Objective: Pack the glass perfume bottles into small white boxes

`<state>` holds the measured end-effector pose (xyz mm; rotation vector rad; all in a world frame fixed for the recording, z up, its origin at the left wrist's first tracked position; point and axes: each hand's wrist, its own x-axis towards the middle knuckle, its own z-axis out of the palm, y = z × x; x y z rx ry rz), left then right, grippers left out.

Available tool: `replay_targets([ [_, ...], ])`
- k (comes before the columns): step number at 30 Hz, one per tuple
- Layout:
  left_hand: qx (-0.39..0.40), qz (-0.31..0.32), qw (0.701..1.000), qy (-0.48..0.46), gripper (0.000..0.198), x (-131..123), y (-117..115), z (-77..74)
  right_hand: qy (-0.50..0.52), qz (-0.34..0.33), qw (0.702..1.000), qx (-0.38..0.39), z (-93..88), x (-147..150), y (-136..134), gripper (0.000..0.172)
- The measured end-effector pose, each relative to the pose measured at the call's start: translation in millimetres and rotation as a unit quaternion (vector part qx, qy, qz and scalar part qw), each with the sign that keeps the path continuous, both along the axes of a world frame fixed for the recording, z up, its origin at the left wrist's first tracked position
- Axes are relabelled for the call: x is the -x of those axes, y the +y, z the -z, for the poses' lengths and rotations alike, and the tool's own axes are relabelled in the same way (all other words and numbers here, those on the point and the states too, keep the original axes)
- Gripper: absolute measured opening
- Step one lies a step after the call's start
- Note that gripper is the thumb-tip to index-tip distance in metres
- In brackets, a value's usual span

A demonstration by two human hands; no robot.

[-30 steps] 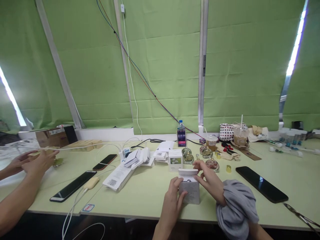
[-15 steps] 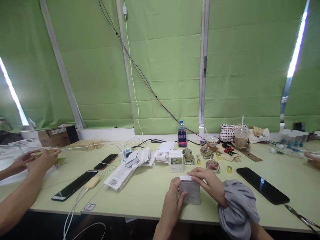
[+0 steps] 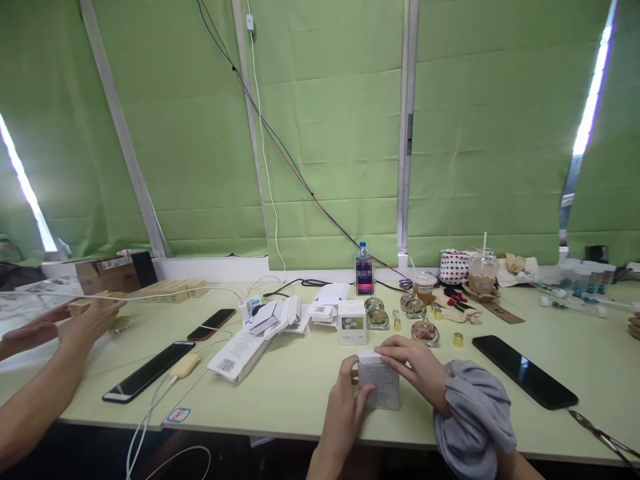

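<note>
A small white cardboard box stands upright near the table's front edge, its printed side in shadow and facing me. My left hand grips it from the left, thumb across the printed face. From the right, my right hand has its fingers pressed together on the box's top flap, which lies almost level over the opening. A grey scrunchie circles my right wrist. Just behind stands another white box with a green picture. Beside that are glass bottles with dried flowers and a gold cap.
Flattened white cartons pile up to the left. Phones lie on both sides, one black phone at right. Scissors rest at the right edge. A drink bottle and iced cups stand behind. A co-worker's hands work at far left.
The box's top flap has come down, and the dark gap beneath it is gone. My hands stay nearly in place. At the far right, another person's hand has drawn back toward the picture's edge.
</note>
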<state>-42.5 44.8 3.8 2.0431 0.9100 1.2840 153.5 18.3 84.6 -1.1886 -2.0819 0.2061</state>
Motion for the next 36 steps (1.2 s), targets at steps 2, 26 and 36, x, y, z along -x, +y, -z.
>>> replay_targets([
  [2, 0.013, 0.002, 1.000, 0.000, 0.037, 0, 0, 0.2, -0.006, 0.001, 1.000, -0.002, 0.4, 1, 0, 0.031],
  [26, -0.094, 0.013, 0.995, 0.036, 0.041, 1, 3, 4.0, -0.019, -0.046, 0.998, 0.029, -4.5, -5, -1, 0.032],
  [36, -0.160, -0.034, 0.984, 0.074, 0.036, -2, 1, 0.1, -0.039, -0.010, 0.999, 0.010, -2.7, 0, -3, 0.034],
])
